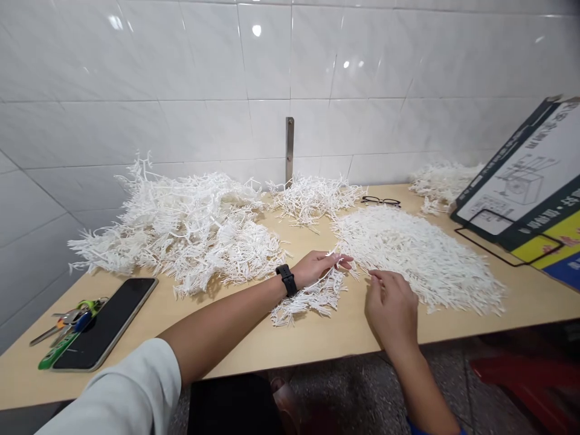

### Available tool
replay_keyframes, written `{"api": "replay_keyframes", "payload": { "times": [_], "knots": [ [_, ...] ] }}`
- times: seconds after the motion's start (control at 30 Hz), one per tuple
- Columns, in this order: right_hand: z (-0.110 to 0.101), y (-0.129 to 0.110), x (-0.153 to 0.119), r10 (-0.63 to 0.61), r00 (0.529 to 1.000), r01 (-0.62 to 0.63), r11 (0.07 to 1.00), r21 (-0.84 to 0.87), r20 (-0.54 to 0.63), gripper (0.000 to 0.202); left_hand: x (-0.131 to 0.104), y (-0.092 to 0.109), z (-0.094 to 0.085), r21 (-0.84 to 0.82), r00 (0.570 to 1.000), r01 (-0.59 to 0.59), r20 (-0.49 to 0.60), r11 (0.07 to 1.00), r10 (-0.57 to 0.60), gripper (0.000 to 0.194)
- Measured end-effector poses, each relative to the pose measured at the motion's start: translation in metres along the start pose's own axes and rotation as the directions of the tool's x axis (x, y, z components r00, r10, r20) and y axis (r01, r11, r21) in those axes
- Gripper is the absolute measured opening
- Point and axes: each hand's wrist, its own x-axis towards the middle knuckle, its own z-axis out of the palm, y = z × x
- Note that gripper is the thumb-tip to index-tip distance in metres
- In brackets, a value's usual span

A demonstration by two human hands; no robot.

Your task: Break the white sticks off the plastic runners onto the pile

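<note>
My left hand (321, 267), with a black watch (287, 280) on its wrist, pinches a small white branched piece (332, 258) between thumb and fingers. Just below it lies a small pile of white branched pieces (310, 300). My right hand (393, 302) is to the right, fingers curled together near the left lower edge of a wide flat heap of thin white pieces (417, 257); whether something is between its fingertips is too small to tell. A large tangled pile of white branched pieces (190, 223) spreads at the left.
Wooden table (244, 332) against a tiled wall. Another white pile (312, 199) and glasses (381, 201) lie at the back. Phone (106, 323) and keys (67, 323) are at the left. A leaning printed box (528, 181) and more white pieces (444, 181) are at the right.
</note>
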Motion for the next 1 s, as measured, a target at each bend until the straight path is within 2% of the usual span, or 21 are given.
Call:
{"api": "replay_keyframes", "payload": {
  "times": [0.1,0.2,0.27,0.33,0.4,0.57,0.73,1.0],
  "knots": [
    [-0.005,-0.001,0.001,0.021,0.999,-0.022,0.999,0.036,0.039,0.02,-0.002,0.003,0.0,0.013,1.0,-0.02,-0.007,1.0,0.02,0.067],
    [-0.01,-0.005,0.0,0.03,0.978,-0.038,0.999,0.035,0.207,0.023,-0.003,0.005,-0.001,0.068,0.999,-0.009,-0.031,0.998,0.011,0.062],
    [-0.01,-0.008,0.0,-0.017,0.943,-0.01,0.997,0.077,0.331,0.026,-0.002,0.004,-0.001,0.09,0.998,-0.008,-0.059,0.996,0.013,0.06],
    [-0.008,-0.008,0.003,-0.097,0.913,0.042,0.989,0.145,0.396,0.028,-0.001,0.003,-0.002,0.07,0.996,-0.027,-0.087,0.997,0.033,0.059],
    [-0.003,-0.004,0.006,-0.126,0.911,0.052,0.98,0.195,0.392,0.028,0.002,0.001,-0.002,0.033,0.992,-0.039,-0.115,0.999,0.042,0.058],
    [0.008,0.01,0.011,-0.02,0.942,-0.045,0.982,0.184,0.335,0.037,0.005,-0.002,-0.001,-0.062,0.983,-0.022,-0.185,0.998,0.01,0.059],
    [0.005,0.008,0.009,-0.014,0.95,-0.064,0.969,0.237,0.311,0.036,0.004,0.001,0.0,-0.104,0.981,0.036,-0.187,0.994,-0.055,0.059],
    [0.002,0.005,0.012,0.046,0.959,-0.135,0.942,0.307,0.281,0.026,0.0,0.009,0.003,-0.09,0.976,0.077,-0.198,0.993,-0.093,0.053]
  ]
}}
